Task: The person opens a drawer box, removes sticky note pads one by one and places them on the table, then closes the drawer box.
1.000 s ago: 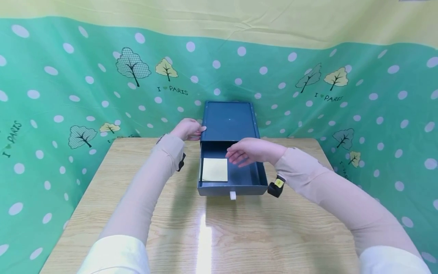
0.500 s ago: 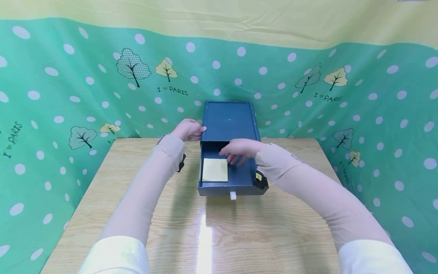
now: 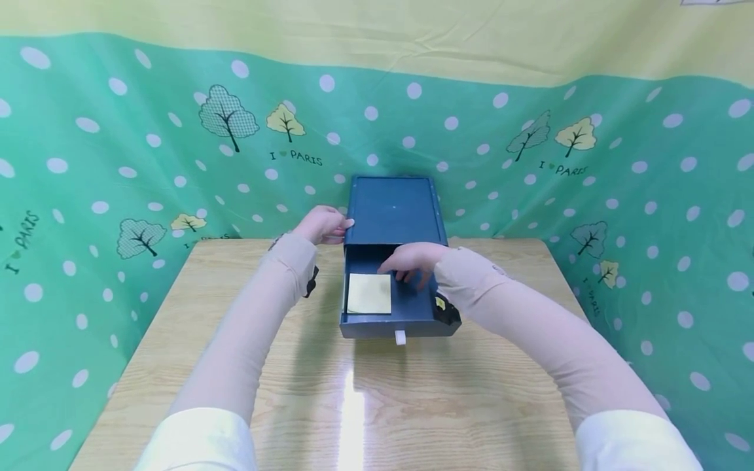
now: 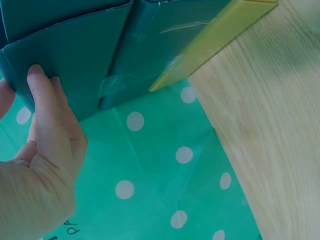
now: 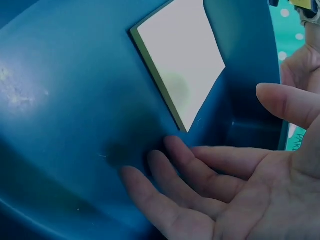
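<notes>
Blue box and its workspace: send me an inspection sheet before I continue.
Surface: wood-grain table, bright glare streak on it.
Job's things: blue box with its drawer pulled out; pale yellow note pad lying in the drawer, front left.
Clutter: nothing seen.
Hands: left hand touches the box's left side; right hand hovers over the drawer near the note pad, holding nothing.
Cables: nothing seen.
Surroundings: polka-dot cloth behind and at both sides.
</notes>
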Demonstrator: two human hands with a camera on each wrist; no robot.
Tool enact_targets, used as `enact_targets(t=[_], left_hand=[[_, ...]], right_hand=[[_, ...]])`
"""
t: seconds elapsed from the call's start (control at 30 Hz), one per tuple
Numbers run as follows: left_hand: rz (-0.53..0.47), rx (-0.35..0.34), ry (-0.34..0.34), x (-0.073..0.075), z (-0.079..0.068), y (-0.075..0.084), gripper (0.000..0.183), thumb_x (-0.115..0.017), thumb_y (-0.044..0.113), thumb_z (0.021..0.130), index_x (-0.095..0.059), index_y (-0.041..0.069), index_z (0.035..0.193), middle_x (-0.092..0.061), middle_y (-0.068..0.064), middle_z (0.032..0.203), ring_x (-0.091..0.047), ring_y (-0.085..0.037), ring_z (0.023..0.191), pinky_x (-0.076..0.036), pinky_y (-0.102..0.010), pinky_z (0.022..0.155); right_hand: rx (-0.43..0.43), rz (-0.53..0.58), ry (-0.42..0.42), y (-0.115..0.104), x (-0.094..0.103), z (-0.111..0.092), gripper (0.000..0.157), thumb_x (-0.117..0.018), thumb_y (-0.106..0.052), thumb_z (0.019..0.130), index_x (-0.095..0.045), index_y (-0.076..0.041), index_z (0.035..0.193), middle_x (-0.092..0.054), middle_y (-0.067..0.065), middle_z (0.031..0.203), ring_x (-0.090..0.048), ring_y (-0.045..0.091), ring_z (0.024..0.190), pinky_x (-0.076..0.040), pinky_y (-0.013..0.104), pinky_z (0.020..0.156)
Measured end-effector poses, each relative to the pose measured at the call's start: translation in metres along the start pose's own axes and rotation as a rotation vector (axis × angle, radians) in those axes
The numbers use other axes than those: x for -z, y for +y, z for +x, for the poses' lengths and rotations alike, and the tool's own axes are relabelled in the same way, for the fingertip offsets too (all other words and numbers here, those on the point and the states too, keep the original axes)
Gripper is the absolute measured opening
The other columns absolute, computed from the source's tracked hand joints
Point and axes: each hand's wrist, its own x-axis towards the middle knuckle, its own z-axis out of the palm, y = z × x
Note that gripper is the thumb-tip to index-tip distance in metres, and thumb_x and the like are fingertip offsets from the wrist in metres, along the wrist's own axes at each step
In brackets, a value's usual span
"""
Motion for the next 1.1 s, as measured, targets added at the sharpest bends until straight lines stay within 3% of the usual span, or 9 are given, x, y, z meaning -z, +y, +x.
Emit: enact_targets(t=[0.3,0.57,0.7,0.87,1.1], left_hand=[[-0.003,-0.010,0.007,-0.0012,0.0005,-0.0023,0.032,-0.059,0.016,0.094,-0.053,0.002,0.122,-0.056,-0.008,0.106,-0.058,-0.019,0.101,-0.053,-0.032,0.092],[-0.006,-0.018,0.017,0.0002,0.0007,-0.0025,0.029,-0.059,0.016,0.094,-0.055,0.002,0.119,-0.059,-0.011,0.115,-0.059,-0.022,0.108,-0.053,-0.033,0.093],[0.001,-0.028,0.029,-0.0003,-0.0016,-0.0024,0.028,-0.061,0.017,0.093,-0.057,0.002,0.116,-0.062,-0.011,0.111,-0.062,-0.021,0.103,-0.055,-0.032,0.088],[-0.006,-0.009,0.018,-0.0010,-0.0006,-0.0028,0.032,-0.060,0.017,0.094,-0.054,0.003,0.122,-0.059,-0.010,0.115,-0.059,-0.021,0.108,-0.052,-0.034,0.094],[-0.006,-0.008,0.017,-0.0009,-0.0011,-0.0028,0.032,-0.059,0.017,0.094,-0.054,0.003,0.123,-0.057,-0.007,0.107,-0.058,-0.019,0.102,-0.052,-0.034,0.094]], right_hand=[[0.008,-0.090,-0.034,-0.0026,-0.0025,0.0040,0.063,-0.058,-0.044,0.091,-0.041,-0.009,0.140,-0.049,0.015,0.134,-0.045,0.031,0.126,-0.050,0.049,0.094],[0.021,-0.084,-0.044,-0.0057,-0.0039,0.0057,0.061,-0.058,-0.044,0.091,-0.044,-0.008,0.137,-0.051,0.014,0.128,-0.048,0.029,0.121,-0.050,0.047,0.096],[0.028,-0.074,-0.049,-0.0066,-0.0051,0.0056,0.059,-0.058,-0.044,0.091,-0.045,-0.007,0.136,-0.053,0.013,0.125,-0.049,0.028,0.118,-0.049,0.045,0.097],[0.032,-0.036,-0.058,-0.0066,-0.0063,0.0058,0.057,-0.059,-0.041,0.091,-0.046,-0.006,0.135,-0.053,0.014,0.123,-0.051,0.028,0.116,-0.050,0.044,0.096],[0.024,0.067,-0.067,-0.0072,-0.0070,0.0052,0.056,-0.061,-0.037,0.091,-0.046,-0.004,0.133,-0.054,0.016,0.120,-0.053,0.028,0.113,-0.049,0.039,0.098]])
